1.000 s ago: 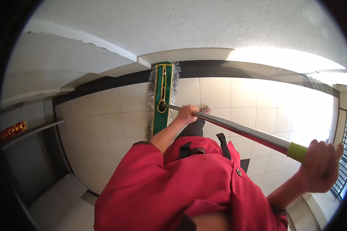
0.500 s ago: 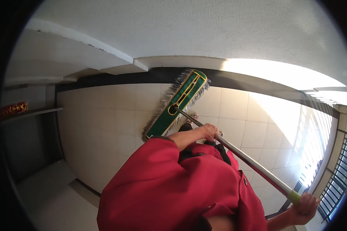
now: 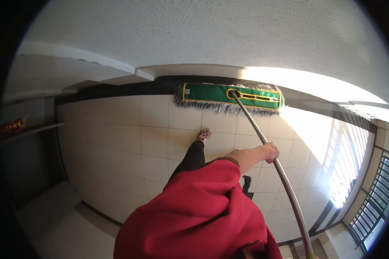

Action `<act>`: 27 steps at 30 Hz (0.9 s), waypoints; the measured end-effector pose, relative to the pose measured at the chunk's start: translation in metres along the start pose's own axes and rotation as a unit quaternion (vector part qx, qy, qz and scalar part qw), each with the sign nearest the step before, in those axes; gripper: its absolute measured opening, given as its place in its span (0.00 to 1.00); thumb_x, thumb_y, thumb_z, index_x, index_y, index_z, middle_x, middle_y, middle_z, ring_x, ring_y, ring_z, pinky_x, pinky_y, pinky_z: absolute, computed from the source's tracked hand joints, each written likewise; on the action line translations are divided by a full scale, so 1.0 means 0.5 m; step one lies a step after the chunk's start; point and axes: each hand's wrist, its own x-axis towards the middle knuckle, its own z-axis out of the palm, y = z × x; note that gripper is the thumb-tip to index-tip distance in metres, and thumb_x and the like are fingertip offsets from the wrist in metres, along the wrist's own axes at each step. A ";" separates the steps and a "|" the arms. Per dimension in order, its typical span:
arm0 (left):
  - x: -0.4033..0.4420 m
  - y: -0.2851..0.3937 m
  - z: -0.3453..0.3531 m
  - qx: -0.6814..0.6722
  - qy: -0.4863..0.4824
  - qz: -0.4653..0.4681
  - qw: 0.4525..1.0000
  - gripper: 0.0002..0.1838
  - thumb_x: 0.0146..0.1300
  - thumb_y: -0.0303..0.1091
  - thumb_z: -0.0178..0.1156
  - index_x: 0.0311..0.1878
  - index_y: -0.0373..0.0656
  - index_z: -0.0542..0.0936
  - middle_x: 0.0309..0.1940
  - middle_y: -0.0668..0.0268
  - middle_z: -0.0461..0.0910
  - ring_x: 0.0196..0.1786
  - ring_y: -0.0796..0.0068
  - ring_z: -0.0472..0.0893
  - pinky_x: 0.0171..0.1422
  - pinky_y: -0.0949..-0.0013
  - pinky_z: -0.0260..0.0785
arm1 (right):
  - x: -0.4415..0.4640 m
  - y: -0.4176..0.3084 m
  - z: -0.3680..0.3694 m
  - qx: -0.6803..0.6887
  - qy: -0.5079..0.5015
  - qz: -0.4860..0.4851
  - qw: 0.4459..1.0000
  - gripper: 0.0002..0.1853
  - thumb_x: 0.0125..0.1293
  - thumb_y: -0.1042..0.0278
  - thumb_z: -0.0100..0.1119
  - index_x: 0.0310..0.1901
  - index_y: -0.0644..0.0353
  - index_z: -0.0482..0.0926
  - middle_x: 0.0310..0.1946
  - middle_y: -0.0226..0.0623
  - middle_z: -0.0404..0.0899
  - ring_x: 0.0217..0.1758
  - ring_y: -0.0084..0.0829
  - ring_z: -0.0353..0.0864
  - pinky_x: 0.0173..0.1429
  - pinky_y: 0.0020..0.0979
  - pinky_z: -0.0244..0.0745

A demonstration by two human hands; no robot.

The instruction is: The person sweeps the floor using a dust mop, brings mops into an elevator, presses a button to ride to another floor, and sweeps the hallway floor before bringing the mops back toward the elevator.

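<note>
My left hand (image 3: 270,153) is closed around the metal handle (image 3: 285,183) of a wide dust mop, partway along its length. The mop head (image 3: 207,92) has a green top with yellow trim and a grey shaggy fringe. It lies on the tiled floor, roughly parallel to the wall and against the dark skirting. From the mop head the handle slants down and right to the bottom edge of the view, where its greenish end is cut off. My right hand is out of sight below the frame.
A white wall (image 3: 203,34) runs along the far side, with a dark skirting (image 3: 116,90) at its foot. To the left, a shelf (image 3: 34,130) bears a red and gold item (image 3: 13,125). A barred window (image 3: 373,203) is at right. Sunlight falls on the tiles (image 3: 307,134).
The mop head has swung from a diagonal to lie along the wall, further right. My left hand has moved right with the handle. My right hand has dropped out of view.
</note>
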 end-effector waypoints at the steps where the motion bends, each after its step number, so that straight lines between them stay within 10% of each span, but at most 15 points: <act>1: -0.002 -0.033 -0.004 0.003 -0.003 -0.018 1.000 0.10 0.38 0.32 0.52 0.28 0.50 0.78 0.29 0.65 0.77 0.40 0.70 0.76 0.47 0.66 0.61 | -0.008 0.031 0.009 0.020 -0.027 0.003 0.999 0.16 0.51 0.70 0.41 0.09 0.47 0.55 0.04 0.18 0.48 0.07 0.15 0.49 0.14 0.22 0.46; 7: -0.090 -0.154 -0.039 -0.005 -0.033 -0.069 0.997 0.11 0.38 0.31 0.52 0.28 0.50 0.78 0.28 0.64 0.77 0.37 0.70 0.76 0.47 0.66 0.61 | -0.056 0.125 0.120 0.087 0.005 0.041 0.995 0.15 0.46 0.77 0.39 0.07 0.48 0.58 0.02 0.19 0.52 0.03 0.14 0.54 0.06 0.20 0.48; 9: -0.138 -0.212 -0.015 0.013 -0.030 -0.110 0.993 0.11 0.37 0.30 0.51 0.27 0.50 0.78 0.27 0.64 0.77 0.36 0.69 0.77 0.46 0.66 0.61 | -0.069 0.167 0.062 0.118 -0.175 0.117 0.970 0.17 0.59 0.68 0.39 0.14 0.50 0.49 0.11 0.24 0.46 0.15 0.20 0.46 0.25 0.23 0.49; 13: -0.204 -0.270 -0.015 0.006 -0.025 -0.130 0.991 0.07 0.36 0.30 0.51 0.22 0.48 0.76 0.23 0.61 0.76 0.34 0.65 0.75 0.44 0.65 0.62 | -0.108 0.204 0.102 0.103 -0.161 0.162 0.968 0.16 0.58 0.64 0.42 0.16 0.50 0.51 0.09 0.22 0.47 0.13 0.18 0.48 0.26 0.22 0.55; 27: -0.198 -0.245 -0.059 -0.031 0.398 -0.150 0.905 0.04 0.39 0.29 0.51 0.15 0.45 0.67 0.16 0.65 0.69 0.29 0.62 0.72 0.36 0.63 0.64 | -0.040 0.177 0.272 0.215 -0.380 0.066 0.897 0.14 0.54 0.66 0.50 0.20 0.52 0.54 0.08 0.24 0.53 0.10 0.18 0.54 0.18 0.19 0.55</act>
